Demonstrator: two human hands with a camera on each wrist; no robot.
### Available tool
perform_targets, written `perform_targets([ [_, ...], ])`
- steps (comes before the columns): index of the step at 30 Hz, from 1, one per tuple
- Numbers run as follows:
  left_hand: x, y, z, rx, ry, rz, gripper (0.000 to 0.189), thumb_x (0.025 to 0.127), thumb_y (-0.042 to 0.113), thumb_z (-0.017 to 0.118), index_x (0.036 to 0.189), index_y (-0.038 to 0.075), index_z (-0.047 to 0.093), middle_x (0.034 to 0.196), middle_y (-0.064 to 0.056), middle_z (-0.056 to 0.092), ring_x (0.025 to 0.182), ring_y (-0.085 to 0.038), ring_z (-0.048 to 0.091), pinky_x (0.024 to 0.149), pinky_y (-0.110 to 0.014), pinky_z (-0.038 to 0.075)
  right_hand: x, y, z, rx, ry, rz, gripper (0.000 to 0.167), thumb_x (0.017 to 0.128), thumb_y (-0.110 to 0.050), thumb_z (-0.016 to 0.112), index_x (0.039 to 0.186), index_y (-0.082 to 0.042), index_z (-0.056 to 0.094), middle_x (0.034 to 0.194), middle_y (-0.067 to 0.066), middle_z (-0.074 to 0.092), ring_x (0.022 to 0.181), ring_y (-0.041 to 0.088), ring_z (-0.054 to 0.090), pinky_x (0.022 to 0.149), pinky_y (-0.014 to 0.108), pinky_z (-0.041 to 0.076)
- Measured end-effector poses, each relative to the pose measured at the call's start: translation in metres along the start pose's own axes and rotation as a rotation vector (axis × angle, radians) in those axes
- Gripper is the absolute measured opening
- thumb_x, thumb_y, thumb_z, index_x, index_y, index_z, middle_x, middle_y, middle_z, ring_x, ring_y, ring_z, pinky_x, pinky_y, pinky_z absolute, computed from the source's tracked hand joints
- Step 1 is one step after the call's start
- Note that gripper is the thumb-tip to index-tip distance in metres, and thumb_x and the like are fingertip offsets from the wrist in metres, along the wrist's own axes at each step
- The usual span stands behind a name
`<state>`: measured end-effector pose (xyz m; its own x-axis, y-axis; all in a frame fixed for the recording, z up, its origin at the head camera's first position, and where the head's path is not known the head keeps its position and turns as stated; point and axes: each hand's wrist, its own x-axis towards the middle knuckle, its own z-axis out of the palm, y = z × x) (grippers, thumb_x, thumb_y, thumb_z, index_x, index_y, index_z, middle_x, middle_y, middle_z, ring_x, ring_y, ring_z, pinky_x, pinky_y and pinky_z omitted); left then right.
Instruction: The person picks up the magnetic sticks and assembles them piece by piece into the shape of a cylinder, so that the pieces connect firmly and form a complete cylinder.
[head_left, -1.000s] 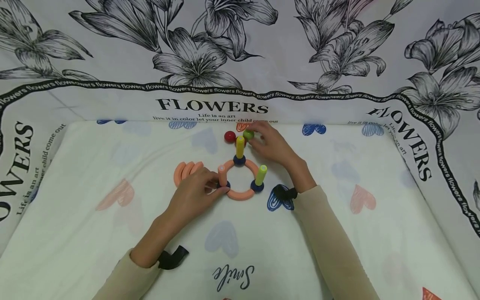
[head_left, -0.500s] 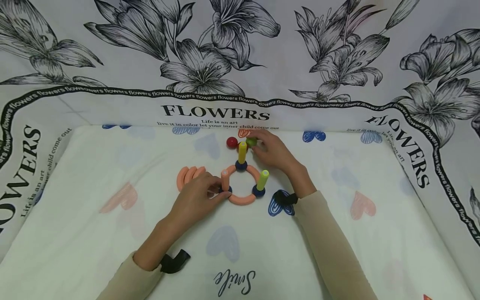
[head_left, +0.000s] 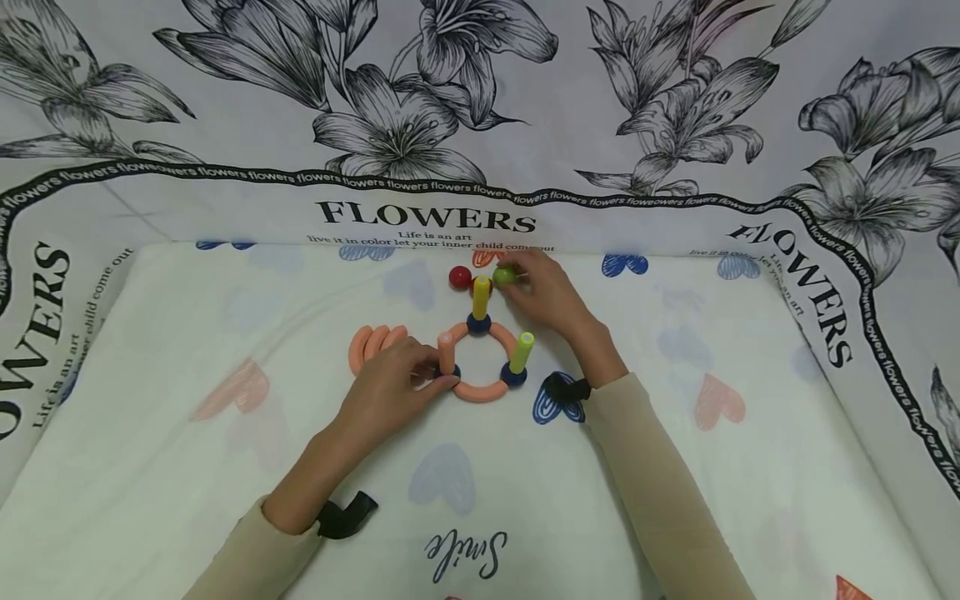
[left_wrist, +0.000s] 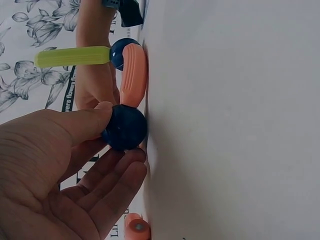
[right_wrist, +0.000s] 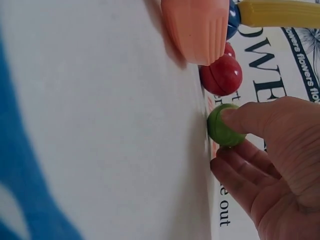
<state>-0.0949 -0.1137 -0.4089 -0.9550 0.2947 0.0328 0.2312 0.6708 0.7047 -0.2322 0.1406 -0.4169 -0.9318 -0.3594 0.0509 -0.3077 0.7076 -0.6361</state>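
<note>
A ring of curved salmon-coloured rods (head_left: 482, 392) joined by dark blue balls lies on the sheet. From its balls rise a yellow stick (head_left: 480, 298), a lime stick (head_left: 522, 353) and a salmon stick (head_left: 446, 353). My left hand (head_left: 384, 393) pinches the ring's left blue ball (left_wrist: 126, 127) between thumb and fingers. Behind the ring, my right hand (head_left: 553, 298) holds a green ball (right_wrist: 225, 125) between thumb and fingertips. Just left of it are two red balls, one plain (head_left: 460, 277) and one (right_wrist: 222, 75) partly hidden behind the yellow stick in the head view.
Several loose curved salmon rods (head_left: 367, 343) lie side by side left of the ring, partly behind my left hand. A white sheet (head_left: 637, 517) printed with hearts covers the surface. A flower-printed cloth (head_left: 555, 158) stands along the back.
The green ball has shifted slightly right with my right hand, farther from the red balls. My left hand keeps its hold on the blue ball. The head view tilted a little and came back.
</note>
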Motion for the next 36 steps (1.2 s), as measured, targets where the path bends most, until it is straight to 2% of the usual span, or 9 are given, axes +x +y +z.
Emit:
perform_targets([
  [4,0.002,0.0,0.001,-0.003,0.0,0.014,0.012,0.091,0.026,0.085,0.097,0.02,0.077,0.101,0.004,0.076,0.097,-0.014,0.076,0.092,-0.041,0.062,0.0,-0.001,-0.001,0.007,0.001,0.026,0.035,0.101,-0.013,0.071,0.135,-0.008,0.066,0.141,0.013,0.062,0.129,0.028,0.066,0.109,0.039,0.056],
  [9,0.002,0.001,0.001,-0.002,-0.012,0.002,0.014,0.092,0.028,0.085,0.1,0.02,0.078,0.103,0.005,0.076,0.098,-0.014,0.075,0.094,-0.04,0.062,-0.003,0.001,-0.003,0.028,0.007,0.04,0.035,0.101,-0.012,0.072,0.135,-0.009,0.066,0.141,0.01,0.066,0.129,0.028,0.067,0.109,0.038,0.057],
  [13,0.001,0.001,0.0,0.004,-0.015,-0.014,0.015,0.091,0.03,0.085,0.1,0.021,0.078,0.103,0.005,0.075,0.098,-0.013,0.075,0.094,-0.039,0.061,-0.004,0.003,-0.005,0.048,0.014,0.035,0.035,0.101,-0.013,0.072,0.134,-0.009,0.066,0.138,0.01,0.067,0.127,0.027,0.068,0.108,0.038,0.058],
  [18,0.001,0.0,0.002,-0.007,-0.003,-0.001,0.014,0.092,0.029,0.085,0.099,0.021,0.078,0.102,0.005,0.075,0.098,-0.014,0.075,0.093,-0.04,0.062,-0.007,0.005,-0.01,0.052,0.034,0.03,0.033,0.102,-0.014,0.071,0.134,-0.01,0.067,0.137,0.009,0.067,0.128,0.027,0.067,0.108,0.039,0.058],
  [23,-0.001,-0.001,0.006,-0.007,-0.02,-0.019,0.013,0.092,0.03,0.085,0.099,0.022,0.078,0.102,0.006,0.076,0.098,-0.012,0.075,0.092,-0.039,0.061,-0.016,0.006,-0.013,0.063,0.031,0.021,0.034,0.101,-0.014,0.072,0.134,-0.01,0.067,0.135,0.009,0.067,0.127,0.027,0.068,0.107,0.039,0.058],
  [29,-0.001,0.001,0.001,-0.02,0.009,-0.001,0.012,0.091,0.026,0.085,0.097,0.02,0.077,0.102,0.004,0.077,0.097,-0.014,0.076,0.092,-0.04,0.063,-0.026,-0.002,-0.018,0.098,0.044,-0.02,0.036,0.099,-0.012,0.074,0.135,-0.008,0.067,0.134,0.009,0.067,0.127,0.026,0.068,0.106,0.041,0.059],
  [36,-0.001,0.0,0.002,-0.032,0.001,-0.006,0.013,0.091,0.028,0.085,0.096,0.021,0.075,0.102,0.006,0.076,0.098,-0.011,0.076,0.093,-0.038,0.062,-0.039,-0.019,-0.03,0.085,0.084,-0.053,0.034,0.099,-0.013,0.074,0.133,-0.01,0.069,0.132,0.009,0.069,0.127,0.024,0.068,0.104,0.041,0.059],
])
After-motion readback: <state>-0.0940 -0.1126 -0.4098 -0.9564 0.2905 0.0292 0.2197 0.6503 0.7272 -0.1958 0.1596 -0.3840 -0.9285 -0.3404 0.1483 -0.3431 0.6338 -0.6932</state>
